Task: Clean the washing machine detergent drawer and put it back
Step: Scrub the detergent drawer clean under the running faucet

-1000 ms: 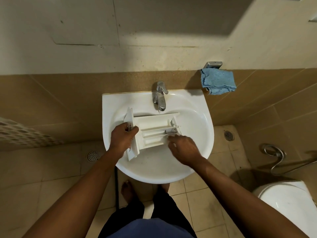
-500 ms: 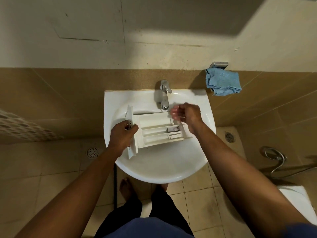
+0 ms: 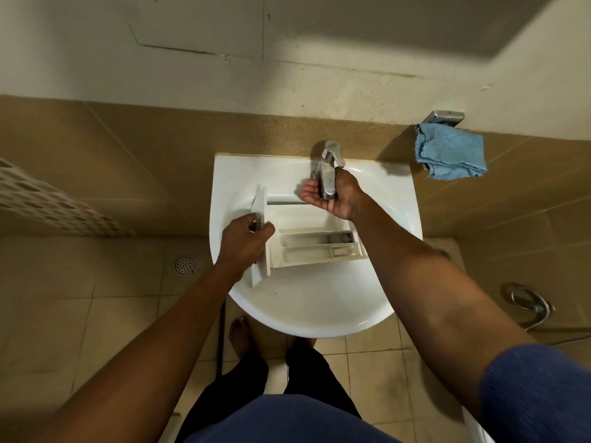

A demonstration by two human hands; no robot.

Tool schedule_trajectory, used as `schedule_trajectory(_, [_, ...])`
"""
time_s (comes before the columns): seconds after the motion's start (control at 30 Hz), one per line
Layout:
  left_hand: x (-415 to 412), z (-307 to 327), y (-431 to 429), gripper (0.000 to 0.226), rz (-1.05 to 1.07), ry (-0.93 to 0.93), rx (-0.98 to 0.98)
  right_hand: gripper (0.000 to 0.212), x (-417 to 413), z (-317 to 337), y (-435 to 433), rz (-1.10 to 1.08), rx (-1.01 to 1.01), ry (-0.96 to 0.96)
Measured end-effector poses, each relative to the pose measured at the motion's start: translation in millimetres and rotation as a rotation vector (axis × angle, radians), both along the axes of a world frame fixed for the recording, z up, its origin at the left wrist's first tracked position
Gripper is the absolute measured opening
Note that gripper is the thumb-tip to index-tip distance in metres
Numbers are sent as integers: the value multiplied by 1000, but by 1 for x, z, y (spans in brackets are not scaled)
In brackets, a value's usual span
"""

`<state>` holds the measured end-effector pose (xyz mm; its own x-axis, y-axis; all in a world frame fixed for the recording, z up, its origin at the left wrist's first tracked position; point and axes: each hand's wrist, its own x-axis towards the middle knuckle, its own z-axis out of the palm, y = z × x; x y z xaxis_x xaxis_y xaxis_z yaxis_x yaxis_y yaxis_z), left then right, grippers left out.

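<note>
The white detergent drawer [image 3: 307, 239] lies in the white sink [image 3: 319, 311], its front panel at the left and its grimy compartments facing up. My left hand [image 3: 244, 243] grips the front panel, fingers curled over its edge. My right hand [image 3: 335, 195] is up at the chrome tap [image 3: 328, 169], palm up, cupped under and around the tap's spout. I see no water running.
A blue cloth [image 3: 449, 151] hangs from a metal holder on the tiled wall to the right. A floor drain [image 3: 185, 264] lies to the left, a hose and fitting [image 3: 527, 303] at the right. My feet stand under the basin.
My right hand left the drawer's right end and rose to the tap, where it now cups the spout. The left hand kept its hold on the front panel.
</note>
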<state>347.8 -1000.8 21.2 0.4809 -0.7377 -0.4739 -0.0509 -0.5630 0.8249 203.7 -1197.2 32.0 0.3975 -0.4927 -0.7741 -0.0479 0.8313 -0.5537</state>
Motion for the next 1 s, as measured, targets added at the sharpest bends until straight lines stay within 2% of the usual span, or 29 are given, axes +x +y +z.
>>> schedule_trajectory(0.13, [-1, -2, -1, 10, 2, 12, -1, 51, -3, 3, -3, 11, 18, 0])
schedule_trajectory(0.4, [1, -5, 0, 43, -15, -1, -1, 56, -9, 5, -5, 69, 14, 5])
schedule_trajectory(0.57, [2, -9, -1, 29, -21, -13, 2, 46, -39, 8, -8, 218, -39, 156])
schedule_trajectory(0.67, [3, -11, 0, 30, -25, -15, -3, 51, -68, 13, 2, 346, -94, 264])
schedule_trajectory(0.83, [4, -11, -1, 24, -27, 2, -6, 50, -99, 26, 39, 554, -308, 451])
schedule_trajectory(1.0, [4, -12, -2, 24, -20, 6, -4, 54, -115, 18, 52, 807, -822, 653])
